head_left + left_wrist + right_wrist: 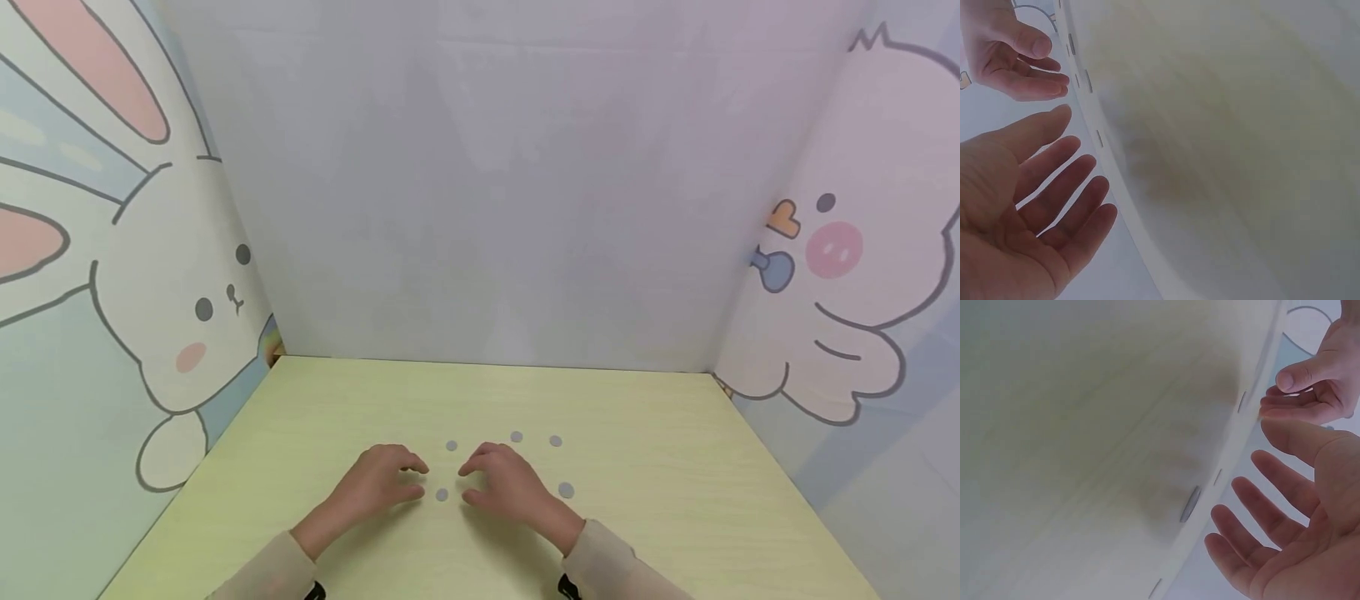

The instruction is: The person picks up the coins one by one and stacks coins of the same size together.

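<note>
Fingers (1063, 186) relaxed, palms (1310, 569) (wrist views only), five grey discs (442, 494) nearby

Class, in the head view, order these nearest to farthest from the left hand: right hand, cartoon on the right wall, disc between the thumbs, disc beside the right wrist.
1. Disc between the thumbs: by the left hand.
2. Right hand: facing it.
3. Disc beside the right wrist: further right.
4. Cartoon on the right wall: far right.
</note>
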A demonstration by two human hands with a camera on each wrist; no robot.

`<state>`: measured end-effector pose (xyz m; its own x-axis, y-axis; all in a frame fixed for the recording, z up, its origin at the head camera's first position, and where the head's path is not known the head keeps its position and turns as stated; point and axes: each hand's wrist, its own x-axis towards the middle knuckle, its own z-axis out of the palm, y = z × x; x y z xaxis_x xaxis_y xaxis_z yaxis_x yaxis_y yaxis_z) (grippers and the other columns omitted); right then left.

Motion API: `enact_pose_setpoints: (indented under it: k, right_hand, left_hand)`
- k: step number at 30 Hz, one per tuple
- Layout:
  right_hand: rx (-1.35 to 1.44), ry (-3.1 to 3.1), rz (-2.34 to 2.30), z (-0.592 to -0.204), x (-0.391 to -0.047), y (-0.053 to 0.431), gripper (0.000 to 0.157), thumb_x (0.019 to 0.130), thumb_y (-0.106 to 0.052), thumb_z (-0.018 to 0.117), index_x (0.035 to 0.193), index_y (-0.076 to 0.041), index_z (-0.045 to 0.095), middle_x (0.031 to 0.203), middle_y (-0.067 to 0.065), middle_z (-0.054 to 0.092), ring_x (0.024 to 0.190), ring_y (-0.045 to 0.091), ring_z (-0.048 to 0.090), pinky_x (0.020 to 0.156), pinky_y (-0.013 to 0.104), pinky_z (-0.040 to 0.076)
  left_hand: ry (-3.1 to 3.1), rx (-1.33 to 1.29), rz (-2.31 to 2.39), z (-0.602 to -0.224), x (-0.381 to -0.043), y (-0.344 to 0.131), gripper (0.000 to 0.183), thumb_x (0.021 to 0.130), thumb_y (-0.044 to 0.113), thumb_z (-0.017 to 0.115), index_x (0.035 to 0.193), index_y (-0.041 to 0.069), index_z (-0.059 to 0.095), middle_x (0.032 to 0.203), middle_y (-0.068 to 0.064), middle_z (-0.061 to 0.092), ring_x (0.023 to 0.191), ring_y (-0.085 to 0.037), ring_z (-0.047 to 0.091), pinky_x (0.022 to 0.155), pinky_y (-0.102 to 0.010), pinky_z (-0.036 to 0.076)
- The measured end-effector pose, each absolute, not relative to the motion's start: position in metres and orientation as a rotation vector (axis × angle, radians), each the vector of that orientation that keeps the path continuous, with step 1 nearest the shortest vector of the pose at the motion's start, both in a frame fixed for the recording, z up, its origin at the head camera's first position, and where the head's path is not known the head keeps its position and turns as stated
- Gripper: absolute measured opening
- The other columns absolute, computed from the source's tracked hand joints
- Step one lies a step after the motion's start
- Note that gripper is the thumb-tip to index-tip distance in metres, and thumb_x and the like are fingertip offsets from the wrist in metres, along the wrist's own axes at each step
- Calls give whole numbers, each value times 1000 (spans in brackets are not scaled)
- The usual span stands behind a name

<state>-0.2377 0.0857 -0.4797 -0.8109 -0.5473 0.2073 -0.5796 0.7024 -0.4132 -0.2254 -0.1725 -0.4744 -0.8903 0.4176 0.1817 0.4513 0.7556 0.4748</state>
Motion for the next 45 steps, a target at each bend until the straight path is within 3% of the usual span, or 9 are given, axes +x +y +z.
enact_pose_setpoints:
  k: [13,25,38,45]
  right_hand:
    - [942,-2855,614,-485,-238,74,19,80,-17,89,99,-17,86,102,-7,76,95,14,65,86,29,55]
    - [977,-2787,634,-488,-239,65,14,78,-15,90,92,-17,87,90,-6,74,78,7,53,71,22,45]
    - [946,-2773,657,-488,-238,60,5,81,-16,89,86,-18,87,82,-9,73,74,3,51,68,19,42]
    - [913,-2814,696,-487,-239,57,4,83,-17,90,85,-19,87,81,-12,74,77,2,54,73,20,44]
  left_hand:
    - [-2853,-739,-769,-480,-226,-168,23,79,16,93,99,12,83,94,4,78,90,-17,72,83,-36,57]
    - [-2854,-764,-781,-485,-228,-157,18,78,15,93,93,14,84,89,6,77,85,-13,69,78,-33,56]
    - [-2819,-762,-823,-485,-226,-151,12,79,10,92,86,15,84,83,8,74,79,-10,65,71,-28,51]
    - [-2818,-764,-839,-486,-227,-150,11,80,11,93,85,17,85,81,10,75,78,-9,66,70,-26,51]
